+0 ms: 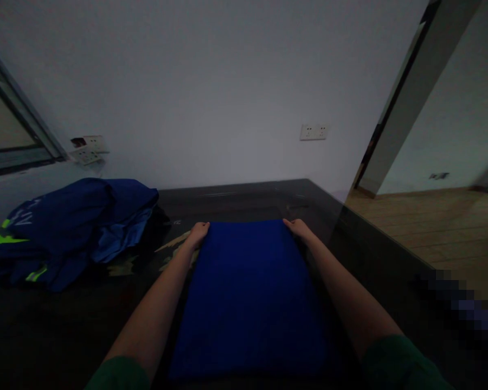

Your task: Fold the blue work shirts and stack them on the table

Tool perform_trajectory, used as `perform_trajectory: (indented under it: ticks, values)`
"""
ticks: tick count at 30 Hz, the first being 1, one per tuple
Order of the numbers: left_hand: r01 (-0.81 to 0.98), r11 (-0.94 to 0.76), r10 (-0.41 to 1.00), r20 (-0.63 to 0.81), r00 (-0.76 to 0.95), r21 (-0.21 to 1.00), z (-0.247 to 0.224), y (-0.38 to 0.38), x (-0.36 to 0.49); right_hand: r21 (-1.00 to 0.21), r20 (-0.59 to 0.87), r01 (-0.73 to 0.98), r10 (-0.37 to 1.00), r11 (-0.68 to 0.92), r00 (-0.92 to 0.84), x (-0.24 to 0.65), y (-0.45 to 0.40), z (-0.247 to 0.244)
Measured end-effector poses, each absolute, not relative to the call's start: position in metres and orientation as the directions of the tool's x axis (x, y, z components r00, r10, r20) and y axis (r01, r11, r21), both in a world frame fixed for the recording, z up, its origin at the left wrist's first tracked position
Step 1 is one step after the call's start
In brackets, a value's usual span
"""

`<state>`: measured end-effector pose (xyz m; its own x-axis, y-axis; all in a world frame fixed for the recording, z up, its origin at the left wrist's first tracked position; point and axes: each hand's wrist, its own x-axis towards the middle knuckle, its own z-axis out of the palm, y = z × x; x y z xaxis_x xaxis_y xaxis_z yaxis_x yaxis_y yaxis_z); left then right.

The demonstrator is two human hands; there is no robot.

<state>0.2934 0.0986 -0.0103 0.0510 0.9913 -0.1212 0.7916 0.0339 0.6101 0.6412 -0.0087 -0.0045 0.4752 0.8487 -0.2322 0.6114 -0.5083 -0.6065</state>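
A plain blue cloth [250,292], roughly rectangular, stretches from the middle of the dark table [350,254] toward me. My left hand [199,233] pinches its far left corner, fingers closed. At the far right corner my right hand [299,228] grips the cloth the same way. The far edge is pulled straight between both hands. Whether it is a garment or a plain sheet of fabric cannot be made out. Its near end fades into shadow at the bottom of the view.
A heap of dark blue clothing [77,222] with yellow-green strips lies on the left. A camouflage-patterned piece [174,254] shows beside my left forearm. Behind the table stands a white wall [228,108] with a socket plate [314,132]. Wooden floor [431,227] lies beyond the right edge.
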Motion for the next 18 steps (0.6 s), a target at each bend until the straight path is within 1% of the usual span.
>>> perform_trajectory:
  ticks: [4, 8, 11, 14, 18]
  values:
    - [0.687, -0.006, 0.966, -0.172, 0.191, 0.727, -0.003, 0.107, 0.283, -0.711, -0.288, 0.544, 0.890, -0.445, 0.353, 0.645, 0.005, 0.003]
    - [0.598, -0.008, 0.947, -0.186, 0.263, 0.802, -0.004, 0.107, 0.275, -0.777, -0.276, 0.486, 0.911, -0.399, 0.306, 0.646, 0.005, 0.004]
    - [0.555, 0.008, 0.949, -0.182, 0.259, 0.832, -0.007, 0.108, 0.275, -0.800, -0.238, 0.474, 0.919, -0.369, 0.313, 0.649, 0.005, 0.004]
    - [0.539, 0.032, 0.960, -0.175, 0.217, 0.842, -0.013, 0.108, 0.279, -0.803, -0.195, 0.483, 0.920, -0.349, 0.340, 0.656, 0.007, 0.009]
    - [0.556, 0.065, 0.978, -0.164, 0.129, 0.829, -0.023, 0.109, 0.284, -0.766, -0.085, 0.559, 0.913, -0.316, 0.400, 0.664, 0.008, 0.017]
